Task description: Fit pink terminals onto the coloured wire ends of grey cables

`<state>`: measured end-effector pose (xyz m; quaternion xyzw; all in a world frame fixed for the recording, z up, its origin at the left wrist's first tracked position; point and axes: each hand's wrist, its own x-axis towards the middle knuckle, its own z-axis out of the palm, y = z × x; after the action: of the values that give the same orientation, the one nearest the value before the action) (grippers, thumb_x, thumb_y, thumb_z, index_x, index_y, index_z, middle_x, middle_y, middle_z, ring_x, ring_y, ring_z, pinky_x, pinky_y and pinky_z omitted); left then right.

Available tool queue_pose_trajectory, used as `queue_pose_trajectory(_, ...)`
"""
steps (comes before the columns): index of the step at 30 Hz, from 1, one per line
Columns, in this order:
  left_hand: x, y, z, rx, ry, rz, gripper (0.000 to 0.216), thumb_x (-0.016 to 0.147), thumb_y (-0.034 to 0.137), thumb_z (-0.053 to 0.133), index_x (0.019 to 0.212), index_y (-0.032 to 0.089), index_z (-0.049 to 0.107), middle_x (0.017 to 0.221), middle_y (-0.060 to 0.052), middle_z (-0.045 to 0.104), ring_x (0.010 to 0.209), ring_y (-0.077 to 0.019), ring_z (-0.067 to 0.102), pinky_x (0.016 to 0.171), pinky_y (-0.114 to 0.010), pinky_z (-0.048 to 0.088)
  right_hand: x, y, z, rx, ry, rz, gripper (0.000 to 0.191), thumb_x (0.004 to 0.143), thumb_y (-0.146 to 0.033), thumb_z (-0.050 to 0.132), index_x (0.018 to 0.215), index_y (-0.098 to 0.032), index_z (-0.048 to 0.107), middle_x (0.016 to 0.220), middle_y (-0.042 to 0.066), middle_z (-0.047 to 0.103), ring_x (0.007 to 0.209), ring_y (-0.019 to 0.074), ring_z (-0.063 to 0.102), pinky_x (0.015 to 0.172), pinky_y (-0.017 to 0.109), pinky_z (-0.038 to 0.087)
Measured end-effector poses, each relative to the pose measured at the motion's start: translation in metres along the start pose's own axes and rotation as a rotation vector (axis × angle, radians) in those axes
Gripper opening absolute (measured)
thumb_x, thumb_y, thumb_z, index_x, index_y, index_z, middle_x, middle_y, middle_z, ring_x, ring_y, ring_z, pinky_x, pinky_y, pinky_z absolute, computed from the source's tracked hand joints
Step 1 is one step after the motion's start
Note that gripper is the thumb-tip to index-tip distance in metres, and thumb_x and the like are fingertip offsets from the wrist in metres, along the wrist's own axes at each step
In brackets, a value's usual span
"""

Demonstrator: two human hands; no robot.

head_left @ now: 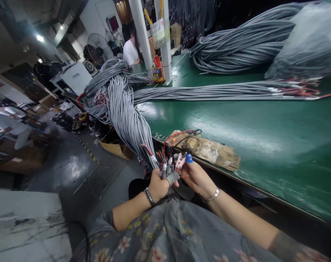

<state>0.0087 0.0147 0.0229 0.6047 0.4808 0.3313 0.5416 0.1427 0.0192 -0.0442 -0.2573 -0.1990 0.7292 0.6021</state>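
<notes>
My left hand (pixel 158 185) is closed around the ends of several grey cables (pixel 162 165) whose coloured inner wires stick up above my fist. A thick bundle of the same grey cables (pixel 124 112) hangs down from the green table (pixel 236 123) to that hand. My right hand (pixel 196 176) pinches the thin wire tips (pixel 179 160) beside the left hand; its fingertips wear blue and pink covers. Both hands are in front of the table's near edge, above my lap.
A worn cardboard pad with a red and black lead (pixel 209 149) lies on the table edge. More grey cable bundles (pixel 244 40) lie across the table. A person in white (pixel 130 51) works at the far end. Boxes and fans stand along the aisle at left.
</notes>
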Motion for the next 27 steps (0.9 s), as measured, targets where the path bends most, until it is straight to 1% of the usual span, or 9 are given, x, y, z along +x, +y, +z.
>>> queue_pose_trajectory(3, -0.002, -0.001, -0.001, -0.019, 0.005, 0.011, 0.048, 0.070, 0.057, 0.069, 0.046, 0.016, 0.062, 0.043, -0.001, 0.054, 0.045, -0.0109, 0.047, 0.053, -0.026, 0.040, -0.003, -0.002, 0.002, 0.030, 0.004, 0.022, 0.046, 0.075, -0.063, 0.065, 0.094, -0.021, 0.068, 0.079, 0.005, 0.069, 0.073, 0.0210, 0.064, 0.061, 0.033, 0.052)
queue_pose_trajectory(5, -0.004, -0.002, -0.002, -0.028, 0.012, 0.018, 0.047, 0.070, 0.056, 0.069, 0.046, 0.016, 0.062, 0.044, -0.001, 0.056, 0.045, -0.0108, 0.047, 0.052, -0.026, 0.040, -0.005, -0.006, 0.004, 0.037, -0.002, 0.058, 0.048, 0.075, -0.067, 0.062, 0.091, -0.022, 0.069, 0.080, 0.004, 0.069, 0.070, 0.0189, 0.063, 0.061, 0.032, 0.052)
queue_pose_trajectory(8, -0.007, -0.003, -0.005, -0.026, 0.026, 0.033, 0.047, 0.073, 0.054, 0.068, 0.046, 0.016, 0.063, 0.046, -0.002, 0.058, 0.046, -0.0115, 0.049, 0.052, -0.026, 0.040, -0.006, -0.013, 0.007, 0.049, 0.013, 0.092, 0.045, 0.070, -0.066, 0.068, 0.083, -0.023, 0.071, 0.079, 0.003, 0.070, 0.065, 0.0147, 0.061, 0.061, 0.027, 0.051)
queue_pose_trajectory(11, -0.010, -0.006, -0.007, -0.022, 0.060, 0.055, 0.045, 0.075, 0.052, 0.067, 0.048, 0.016, 0.065, 0.047, -0.003, 0.059, 0.049, -0.0124, 0.052, 0.053, -0.026, 0.041, -0.007, -0.017, 0.010, 0.031, 0.062, 0.047, 0.038, 0.068, -0.058, 0.075, 0.082, -0.023, 0.073, 0.077, 0.002, 0.070, 0.066, 0.0138, 0.060, 0.058, 0.024, 0.049)
queue_pose_trajectory(13, -0.010, -0.008, -0.007, -0.030, 0.087, 0.061, 0.044, 0.076, 0.051, 0.067, 0.049, 0.017, 0.065, 0.048, -0.003, 0.060, 0.050, -0.0123, 0.053, 0.054, -0.026, 0.042, -0.007, -0.019, 0.011, 0.005, 0.101, 0.009, 0.036, 0.067, -0.055, 0.077, 0.083, -0.023, 0.073, 0.076, 0.001, 0.070, 0.065, 0.0137, 0.059, 0.056, 0.024, 0.048)
queue_pose_trajectory(17, -0.009, -0.008, -0.005, -0.031, 0.102, 0.067, 0.043, 0.076, 0.049, 0.068, 0.047, 0.017, 0.065, 0.047, -0.003, 0.060, 0.049, -0.0126, 0.052, 0.055, -0.026, 0.043, -0.011, -0.020, 0.014, -0.050, 0.138, -0.020, 0.038, 0.064, -0.056, 0.079, 0.080, -0.023, 0.072, 0.073, 0.000, 0.067, 0.062, 0.0129, 0.056, 0.054, 0.024, 0.046)
queue_pose_trajectory(21, -0.008, -0.005, -0.003, -0.025, 0.099, 0.073, 0.044, 0.076, 0.050, 0.067, 0.046, 0.018, 0.064, 0.047, -0.003, 0.059, 0.050, -0.0131, 0.053, 0.055, -0.027, 0.044, -0.013, -0.020, 0.017, -0.136, 0.127, -0.015, 0.036, 0.068, -0.055, 0.076, 0.074, -0.020, 0.068, 0.065, 0.000, 0.060, 0.057, 0.0124, 0.050, 0.054, 0.026, 0.044)
queue_pose_trajectory(25, -0.008, -0.001, -0.002, -0.046, 0.091, 0.044, 0.045, 0.074, 0.053, 0.067, 0.046, 0.018, 0.061, 0.047, -0.003, 0.059, 0.048, -0.0131, 0.053, 0.055, -0.027, 0.045, -0.013, -0.020, 0.017, -0.166, 0.157, 0.004, 0.039, 0.066, -0.056, 0.076, 0.076, -0.019, 0.068, 0.063, 0.000, 0.059, 0.056, 0.0129, 0.048, 0.055, 0.027, 0.043)
queue_pose_trajectory(27, -0.008, -0.001, -0.002, -0.063, 0.094, 0.032, 0.045, 0.073, 0.053, 0.068, 0.046, 0.018, 0.061, 0.047, -0.003, 0.060, 0.047, -0.0130, 0.053, 0.055, -0.028, 0.045, -0.015, -0.021, 0.015, -0.180, 0.169, -0.003, 0.042, 0.066, -0.060, 0.075, 0.075, -0.019, 0.068, 0.063, 0.000, 0.058, 0.055, 0.0129, 0.047, 0.054, 0.027, 0.042)
